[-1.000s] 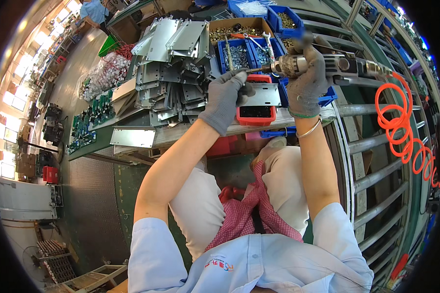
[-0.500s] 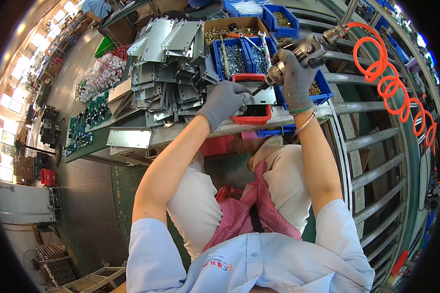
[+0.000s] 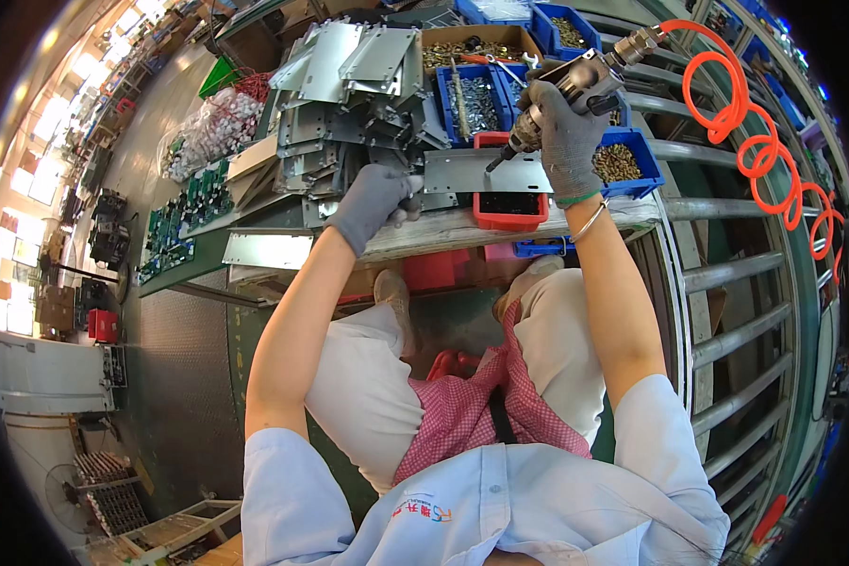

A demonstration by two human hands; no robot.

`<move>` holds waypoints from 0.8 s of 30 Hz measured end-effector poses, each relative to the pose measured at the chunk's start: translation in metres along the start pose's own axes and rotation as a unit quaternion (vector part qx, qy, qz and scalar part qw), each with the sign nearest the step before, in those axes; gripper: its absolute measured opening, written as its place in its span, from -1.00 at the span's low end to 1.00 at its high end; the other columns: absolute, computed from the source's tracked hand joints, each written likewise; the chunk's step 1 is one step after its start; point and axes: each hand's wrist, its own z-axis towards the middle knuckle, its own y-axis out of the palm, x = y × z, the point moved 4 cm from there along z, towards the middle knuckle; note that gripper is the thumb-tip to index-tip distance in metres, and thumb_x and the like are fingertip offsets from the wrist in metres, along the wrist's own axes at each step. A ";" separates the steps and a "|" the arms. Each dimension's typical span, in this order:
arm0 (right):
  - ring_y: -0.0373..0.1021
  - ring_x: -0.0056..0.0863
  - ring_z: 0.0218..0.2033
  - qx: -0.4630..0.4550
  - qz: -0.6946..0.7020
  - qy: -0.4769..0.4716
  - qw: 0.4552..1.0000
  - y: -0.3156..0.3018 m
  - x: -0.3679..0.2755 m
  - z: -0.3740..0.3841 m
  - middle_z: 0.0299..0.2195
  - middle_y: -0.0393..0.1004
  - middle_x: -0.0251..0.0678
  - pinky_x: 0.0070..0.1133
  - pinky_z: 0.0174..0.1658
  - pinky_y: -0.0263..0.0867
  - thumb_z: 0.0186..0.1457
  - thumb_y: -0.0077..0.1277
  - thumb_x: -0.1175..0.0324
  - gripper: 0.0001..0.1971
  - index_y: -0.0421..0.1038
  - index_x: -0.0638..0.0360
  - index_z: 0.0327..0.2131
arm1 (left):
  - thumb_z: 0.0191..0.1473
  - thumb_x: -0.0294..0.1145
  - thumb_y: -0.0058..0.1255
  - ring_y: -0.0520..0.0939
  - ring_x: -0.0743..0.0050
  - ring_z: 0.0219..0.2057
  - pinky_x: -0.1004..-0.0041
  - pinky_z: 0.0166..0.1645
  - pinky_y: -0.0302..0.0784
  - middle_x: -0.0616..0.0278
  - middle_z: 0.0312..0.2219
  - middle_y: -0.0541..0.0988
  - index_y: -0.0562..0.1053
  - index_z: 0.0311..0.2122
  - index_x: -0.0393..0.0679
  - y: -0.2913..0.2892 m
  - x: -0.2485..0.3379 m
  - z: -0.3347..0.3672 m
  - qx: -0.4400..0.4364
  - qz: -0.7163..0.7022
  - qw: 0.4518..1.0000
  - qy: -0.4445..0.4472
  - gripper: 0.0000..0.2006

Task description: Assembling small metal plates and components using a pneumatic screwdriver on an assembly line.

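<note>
While your right hand (image 3: 568, 132) grips the power driver (image 3: 525, 134), its bit (image 3: 493, 164) points down at the metal plate (image 3: 457, 174).
The plate lies across the red bin (image 3: 511, 224) on the table (image 3: 406, 242); your left hand (image 3: 372, 202), fingers bent, is beside its left end, and whether it pinches anything I cannot tell.

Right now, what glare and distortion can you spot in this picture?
Head view: far-left bright panels are blown out; head view: front-left plate glares, while the plate under the tool looks greyer; head view: the conveyor at right bows along the rim.
</note>
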 end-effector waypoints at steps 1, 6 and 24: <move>0.33 -0.68 -0.60 -0.026 0.019 0.048 0.998 0.005 0.004 -0.002 -0.58 0.41 -0.37 -0.73 -0.56 0.28 -0.11 0.03 0.55 -0.87 0.37 0.30 -0.39 | 0.09 -0.33 0.01 0.47 0.62 -0.69 0.64 -0.65 0.31 0.17 -0.63 0.52 0.47 -0.41 -0.36 -0.004 -0.003 0.001 0.005 -0.003 1.000 0.000 -0.76; 0.29 -0.72 -0.63 -0.026 -0.020 -0.028 0.999 0.020 0.005 -0.008 -0.60 0.39 -0.40 -0.74 -0.60 0.22 -0.13 0.04 0.56 -0.89 0.37 0.27 -0.43 | 0.06 -0.39 0.02 0.42 0.62 -0.72 0.66 -0.67 0.30 0.17 -0.62 0.51 0.47 -0.39 -0.36 0.002 -0.004 -0.003 -0.023 -0.001 1.000 -0.019 -0.81; 0.37 -0.69 -0.54 -0.072 -0.002 -0.039 0.997 0.060 0.006 -0.017 -0.51 0.46 -0.40 -0.72 -0.48 0.30 -0.15 0.08 0.52 -0.82 0.42 0.26 -0.36 | 0.07 -0.35 0.05 0.41 0.68 -0.72 0.66 -0.68 0.30 0.32 -0.67 0.46 0.48 -0.37 -0.20 0.058 -0.013 0.007 -0.064 -0.111 0.988 -0.091 -0.86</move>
